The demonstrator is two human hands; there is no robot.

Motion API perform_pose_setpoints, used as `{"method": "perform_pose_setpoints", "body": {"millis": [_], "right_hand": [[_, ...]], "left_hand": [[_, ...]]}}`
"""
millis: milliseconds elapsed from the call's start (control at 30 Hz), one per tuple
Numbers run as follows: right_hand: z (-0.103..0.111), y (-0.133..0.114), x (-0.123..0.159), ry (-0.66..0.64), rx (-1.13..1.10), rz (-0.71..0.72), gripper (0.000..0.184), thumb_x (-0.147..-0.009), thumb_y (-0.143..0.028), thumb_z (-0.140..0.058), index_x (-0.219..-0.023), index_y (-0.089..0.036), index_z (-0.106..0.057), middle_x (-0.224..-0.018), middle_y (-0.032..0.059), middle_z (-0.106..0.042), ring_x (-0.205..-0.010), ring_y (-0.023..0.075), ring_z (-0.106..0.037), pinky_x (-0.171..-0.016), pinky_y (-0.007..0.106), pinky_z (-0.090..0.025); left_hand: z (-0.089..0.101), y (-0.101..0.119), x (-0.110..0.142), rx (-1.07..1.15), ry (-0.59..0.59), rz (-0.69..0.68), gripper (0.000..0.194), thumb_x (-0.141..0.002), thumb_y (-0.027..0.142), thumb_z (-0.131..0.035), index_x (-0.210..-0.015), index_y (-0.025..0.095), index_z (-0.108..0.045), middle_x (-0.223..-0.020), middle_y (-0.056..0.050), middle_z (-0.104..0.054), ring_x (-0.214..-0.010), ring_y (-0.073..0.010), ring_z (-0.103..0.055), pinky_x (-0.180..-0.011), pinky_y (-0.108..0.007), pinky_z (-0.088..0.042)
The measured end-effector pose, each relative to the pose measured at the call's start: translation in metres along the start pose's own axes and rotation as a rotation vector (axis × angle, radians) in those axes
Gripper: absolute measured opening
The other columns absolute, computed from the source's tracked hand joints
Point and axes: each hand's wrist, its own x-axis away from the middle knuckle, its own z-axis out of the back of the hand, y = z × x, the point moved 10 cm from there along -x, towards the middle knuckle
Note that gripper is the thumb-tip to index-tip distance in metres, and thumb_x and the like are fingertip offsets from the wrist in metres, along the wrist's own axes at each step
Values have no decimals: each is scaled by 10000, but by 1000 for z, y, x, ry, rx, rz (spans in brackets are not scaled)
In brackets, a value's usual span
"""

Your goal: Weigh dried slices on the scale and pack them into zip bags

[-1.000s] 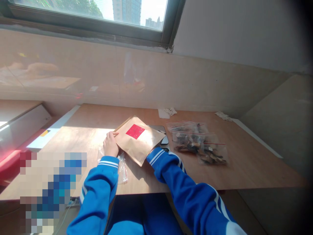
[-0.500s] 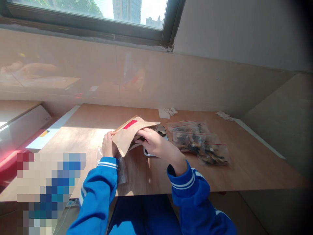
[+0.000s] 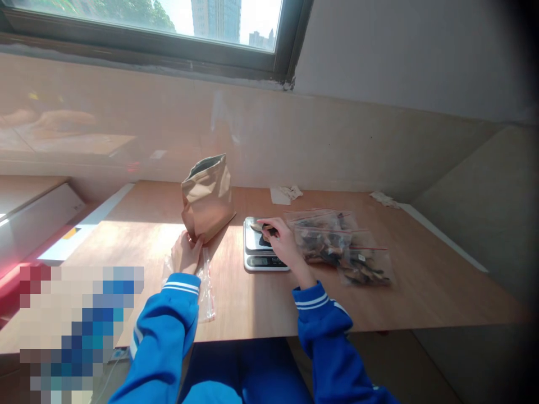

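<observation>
A brown kraft paper bag (image 3: 208,205) stands upright and slightly tilted, its dark mouth open at the top. My left hand (image 3: 186,253) is closed on its lower front corner, above a clear zip bag (image 3: 206,289) that lies flat. Over the plate of a small digital kitchen scale (image 3: 255,244), my right hand (image 3: 284,241) pinches dark brown dried pieces (image 3: 269,231), perhaps dried mushroom slices. One pale-edged piece (image 3: 256,227) shows at the fingertips. Part of the plate is hidden by the fingers.
Right of the scale lie several clear zip bags (image 3: 324,244) filled with dried brown pieces. Crumpled white paper (image 3: 286,194) rests near the wall, with another scrap (image 3: 385,199) farther right. A window (image 3: 231,28) is above. The wooden table's (image 3: 421,292) front edge faces me.
My right hand has come out of the paper bag and moved over the scale with dried pieces. The bag has gone from tipped over to upright, with my left hand at its base.
</observation>
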Motion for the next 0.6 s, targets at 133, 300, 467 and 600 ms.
{"method": "perform_pose_setpoints", "body": {"millis": [133,300,467,600], "right_hand": [[-37,10,9,-42,138,59,429,-829,-41,-374,-1141,-223,-605,-1106,81,-553,-1084,193,-548,-921,334,-478],[-54,15,12,-62,350,90,462,-816,-24,-361,-1188,-202,-568,-1232,123,-495,-1188,237,-463,-1019,416,-409],[-52,21,10,-99,452,127,363,-883,-177,-426,-1224,-179,-552,-1329,142,-470,-1236,269,-428,-1043,450,-371],[-48,30,12,-114,532,94,471,-864,-326,-523,-1313,-184,-496,-1435,143,-401,-1291,316,-384,-1072,511,-306]], "left_hand": [[1,-4,0,-57,13,36,329,-822,522,-473,-910,217,-564,-811,-57,-655,-753,-220,-624,-639,-313,-455],[4,2,2,-62,11,9,304,-831,510,-468,-879,220,-543,-812,-47,-649,-760,-214,-626,-648,-305,-450],[5,1,1,-96,13,21,310,-830,523,-463,-859,223,-534,-762,-42,-635,-743,-219,-623,-629,-305,-442],[5,1,0,-105,18,4,324,-829,532,-453,-864,220,-532,-752,-38,-629,-727,-218,-615,-625,-308,-437]]}}
